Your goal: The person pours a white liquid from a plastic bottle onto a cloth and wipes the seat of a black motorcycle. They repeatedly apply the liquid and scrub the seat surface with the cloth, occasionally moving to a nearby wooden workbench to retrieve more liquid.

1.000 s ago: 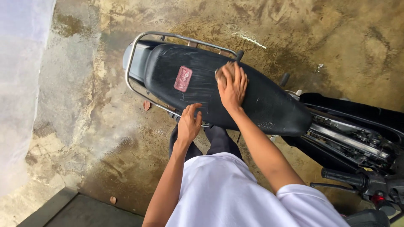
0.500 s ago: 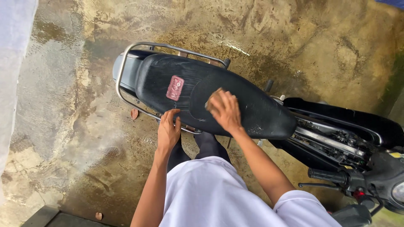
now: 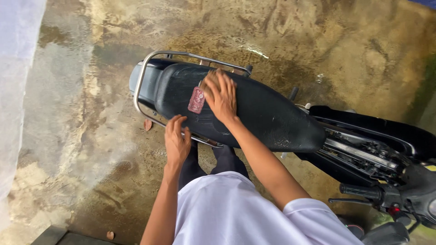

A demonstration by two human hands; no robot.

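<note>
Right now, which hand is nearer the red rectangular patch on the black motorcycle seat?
Right. The right hand lies flat on the black motorcycle seat, touching the red rectangular patch; the left hand rests lower, at the seat's near edge by the chrome rail.

The right hand [image 3: 221, 96] lies flat on the black motorcycle seat [image 3: 254, 113], covering whatever is under its palm; only a tan edge shows by the fingers, too little to tell what it is. The red patch [image 3: 196, 100] on the seat is too small to make out. The left hand [image 3: 177, 140] hides part of the chrome rear rack [image 3: 143, 77]. The handlebar [image 3: 359, 190] and front of the motorcycle are cut off by the right edge. The person's legs are mostly hidden beneath the white shirt [image 3: 236, 213].
</note>
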